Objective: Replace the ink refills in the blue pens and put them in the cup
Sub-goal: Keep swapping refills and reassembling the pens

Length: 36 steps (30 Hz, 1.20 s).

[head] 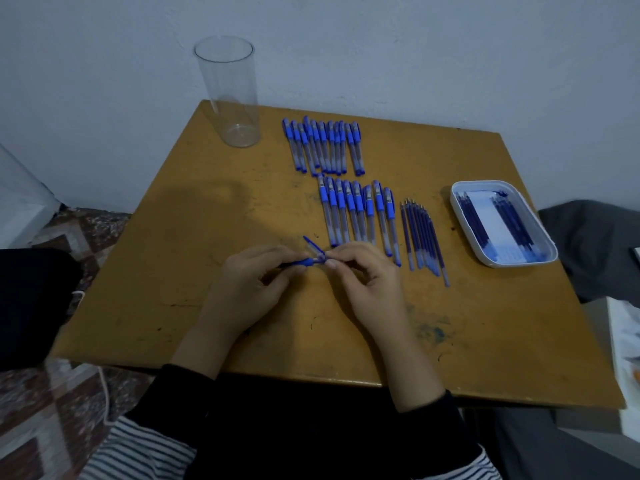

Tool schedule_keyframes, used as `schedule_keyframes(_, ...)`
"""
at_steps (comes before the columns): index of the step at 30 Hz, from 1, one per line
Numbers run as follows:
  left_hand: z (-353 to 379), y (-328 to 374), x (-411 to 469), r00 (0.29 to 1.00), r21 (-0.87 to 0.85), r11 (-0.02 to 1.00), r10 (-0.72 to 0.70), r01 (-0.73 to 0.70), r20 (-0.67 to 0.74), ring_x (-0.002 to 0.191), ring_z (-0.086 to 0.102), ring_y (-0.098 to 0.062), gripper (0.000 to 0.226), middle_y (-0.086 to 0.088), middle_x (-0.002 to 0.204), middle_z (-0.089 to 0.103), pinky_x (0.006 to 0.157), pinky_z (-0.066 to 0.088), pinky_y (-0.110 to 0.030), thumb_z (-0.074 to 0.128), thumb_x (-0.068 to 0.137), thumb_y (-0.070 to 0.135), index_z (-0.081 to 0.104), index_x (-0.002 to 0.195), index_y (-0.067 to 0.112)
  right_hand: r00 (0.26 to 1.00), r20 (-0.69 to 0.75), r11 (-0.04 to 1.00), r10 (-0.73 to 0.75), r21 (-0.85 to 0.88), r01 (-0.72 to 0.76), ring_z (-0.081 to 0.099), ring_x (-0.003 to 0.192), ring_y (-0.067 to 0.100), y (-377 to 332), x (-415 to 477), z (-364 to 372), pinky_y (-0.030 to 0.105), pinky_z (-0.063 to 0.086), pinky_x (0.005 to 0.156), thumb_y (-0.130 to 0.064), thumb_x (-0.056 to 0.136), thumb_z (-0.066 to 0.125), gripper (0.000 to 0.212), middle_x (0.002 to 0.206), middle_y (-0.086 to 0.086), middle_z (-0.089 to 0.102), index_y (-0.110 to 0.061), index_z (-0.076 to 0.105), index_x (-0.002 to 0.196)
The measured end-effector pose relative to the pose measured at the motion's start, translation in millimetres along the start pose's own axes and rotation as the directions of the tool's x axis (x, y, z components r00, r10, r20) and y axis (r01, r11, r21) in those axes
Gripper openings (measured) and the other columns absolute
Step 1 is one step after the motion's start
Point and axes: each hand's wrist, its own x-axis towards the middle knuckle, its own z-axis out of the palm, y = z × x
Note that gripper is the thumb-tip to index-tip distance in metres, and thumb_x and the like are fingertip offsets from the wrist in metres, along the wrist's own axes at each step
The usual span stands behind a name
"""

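Over the middle of the wooden table [173, 271], both my hands hold one blue pen [308, 261]. My left hand [252, 285] grips its blue grip end, and my right hand [363, 275] pinches the other part; a blue cap [313, 244] sticks up between them. Two rows of several blue pens lie further back, one at the far side [323, 147] and one nearer [360, 213]. Several loose ink refills [422, 237] lie right of the near row. A tall clear cup [230, 91] stands empty at the far left corner.
A white tray [543, 252] holding several dark refills sits at the right edge. Dark cloth lies to the left, grey cloth to the right of the table, and a patterned floor shows at lower left. A wall runs behind the table.
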Motion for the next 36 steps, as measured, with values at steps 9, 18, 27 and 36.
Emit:
schedule_keyframes(9,1.5,-2.9,-0.6,0.997,0.023,1.0,-0.012,0.014,-0.077,0.086,0.07,-0.011,0.02,0.003,0.099,0.075,0.076,0.057,-0.027,0.081,0.085,0.005,0.078,0.104,0.009,0.981,-0.092,0.921,0.173,0.367,-0.128,0.071,0.092,0.017,-8.0,0.0,-3.6,0.028,0.058,0.081,-0.002,0.099,0.054,0.016,0.1,0.005,0.072,-0.011,0.062,0.109)
schedule_keyframes(18,0.2,3.5,-1.8,0.999,0.047,0.999,0.011,-0.009,-0.042,0.082,0.068,-0.006,0.017,0.003,0.097,0.075,0.073,0.053,-0.017,0.08,0.086,0.011,0.079,0.103,0.007,0.992,-0.111,0.971,0.053,0.237,-0.025,0.066,0.095,0.015,-4.4,0.3,-1.2,0.023,0.053,0.082,0.002,0.088,0.069,0.023,0.1,0.006,0.07,-0.007,0.074,0.108)
schedule_keyframes(27,1.0,3.7,-2.2,0.997,0.035,0.999,0.037,-0.035,-0.062,0.083,0.071,-0.011,0.02,-0.002,0.098,0.076,0.075,0.057,-0.024,0.082,0.084,0.012,0.078,0.103,0.005,0.98,-0.132,0.953,0.152,0.283,-0.11,0.067,0.105,0.009,-7.6,1.5,5.5,0.024,0.054,0.091,-0.005,0.092,0.066,0.027,0.109,-0.003,0.073,-0.012,0.071,0.117)
schedule_keyframes(36,3.5,1.7,-2.8,0.995,0.072,0.997,0.013,-0.006,-0.095,0.083,0.071,-0.011,0.018,0.0,0.098,0.076,0.072,0.058,-0.029,0.078,0.087,0.014,0.079,0.103,0.007,0.943,-0.224,0.902,0.247,0.409,-0.139,0.07,0.101,0.018,-8.8,2.2,1.9,0.032,0.057,0.089,-0.001,0.093,0.063,0.024,0.106,0.003,0.075,-0.004,0.07,0.116)
